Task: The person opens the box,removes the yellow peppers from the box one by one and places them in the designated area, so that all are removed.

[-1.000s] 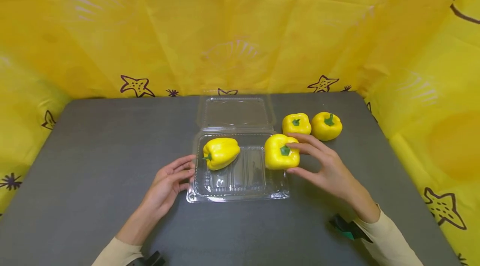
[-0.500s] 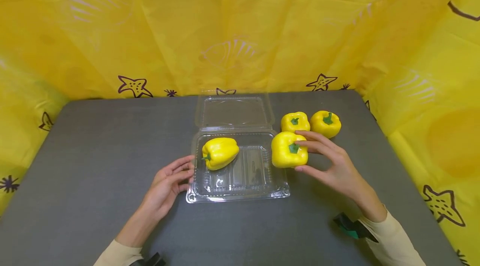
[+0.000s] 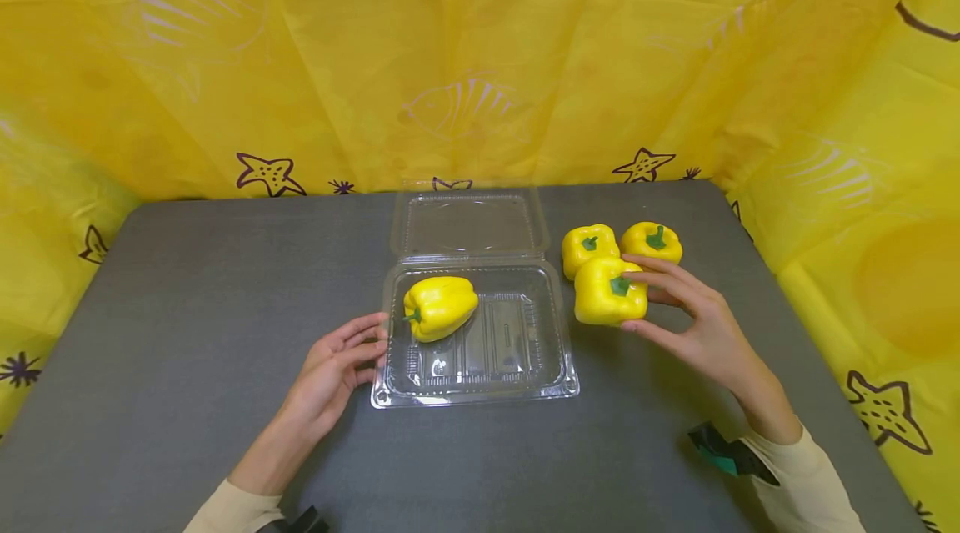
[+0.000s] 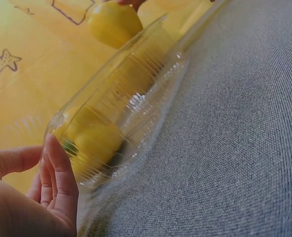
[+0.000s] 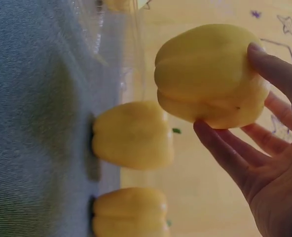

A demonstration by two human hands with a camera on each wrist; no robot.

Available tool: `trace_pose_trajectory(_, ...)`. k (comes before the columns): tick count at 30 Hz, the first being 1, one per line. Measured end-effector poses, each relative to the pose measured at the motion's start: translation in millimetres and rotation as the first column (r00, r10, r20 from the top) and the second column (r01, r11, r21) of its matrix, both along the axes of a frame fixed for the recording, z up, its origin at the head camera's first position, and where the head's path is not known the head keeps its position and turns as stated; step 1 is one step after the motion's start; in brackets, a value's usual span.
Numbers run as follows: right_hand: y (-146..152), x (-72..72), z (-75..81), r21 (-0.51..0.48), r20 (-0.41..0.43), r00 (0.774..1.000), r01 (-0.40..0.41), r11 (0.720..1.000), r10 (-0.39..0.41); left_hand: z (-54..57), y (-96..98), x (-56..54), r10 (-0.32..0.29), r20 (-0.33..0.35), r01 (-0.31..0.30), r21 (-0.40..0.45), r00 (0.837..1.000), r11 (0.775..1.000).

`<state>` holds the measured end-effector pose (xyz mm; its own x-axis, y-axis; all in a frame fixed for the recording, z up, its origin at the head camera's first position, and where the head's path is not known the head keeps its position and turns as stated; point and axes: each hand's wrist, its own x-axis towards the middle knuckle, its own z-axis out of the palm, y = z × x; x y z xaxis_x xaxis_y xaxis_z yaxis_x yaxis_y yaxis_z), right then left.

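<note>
My right hand [image 3: 708,329] holds a yellow bell pepper [image 3: 603,293] by its stem side, thumb on one side and fingers on the other. In the right wrist view this held pepper [image 5: 210,74] is raised above the table. A clear plastic clamshell container [image 3: 487,399] lies with its lid [image 3: 472,224] folded back. Inside its left half, another yellow pepper [image 3: 441,308] rests on its side, stem toward the left. My left hand [image 3: 333,374] pinches the container's left rim, its thumb and fingers on either side of the edge in the left wrist view.
Two more yellow peppers, one [image 3: 585,245] beside the lid's right edge and one [image 3: 652,243] farther right, stand stem up on the dark grey table [image 3: 225,283]. A yellow patterned cloth [image 3: 480,57] hangs behind the table and along both sides.
My right hand has carried its pepper rightward, from over the container's right edge to beside it, close in front of the two standing peppers. My left hand stays at the rim.
</note>
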<state>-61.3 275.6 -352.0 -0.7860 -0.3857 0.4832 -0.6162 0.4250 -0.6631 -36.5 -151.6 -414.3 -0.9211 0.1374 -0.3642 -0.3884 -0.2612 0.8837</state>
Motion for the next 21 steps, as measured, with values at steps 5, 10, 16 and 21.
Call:
trace_pose_trajectory(5,9,-3.0,-12.2,0.034,0.044,0.999,0.010,0.999,-0.012,2.0,0.5,0.2,0.003,0.004,-0.003,-0.007,1.000,1.000)
trace_pose_trajectory(10,14,-4.6,-19.9,0.078,0.067,0.998,0.015,0.997,-0.020,3.0,1.0,1.3,-0.001,0.001,0.001,-0.020,1.000,1.000)
trace_pose_trajectory(16,16,-4.3,-30.5,0.093,0.122,0.992,-0.005,0.996,-0.006,2.8,1.2,1.7,0.011,0.002,-0.011,-0.013,1.000,1.000)
trace_pose_trajectory(21,14,-2.5,-38.0,0.107,0.123,0.992,-0.032,0.994,0.018,2.8,0.5,1.8,0.012,-0.005,-0.012,-0.004,1.000,1.000)
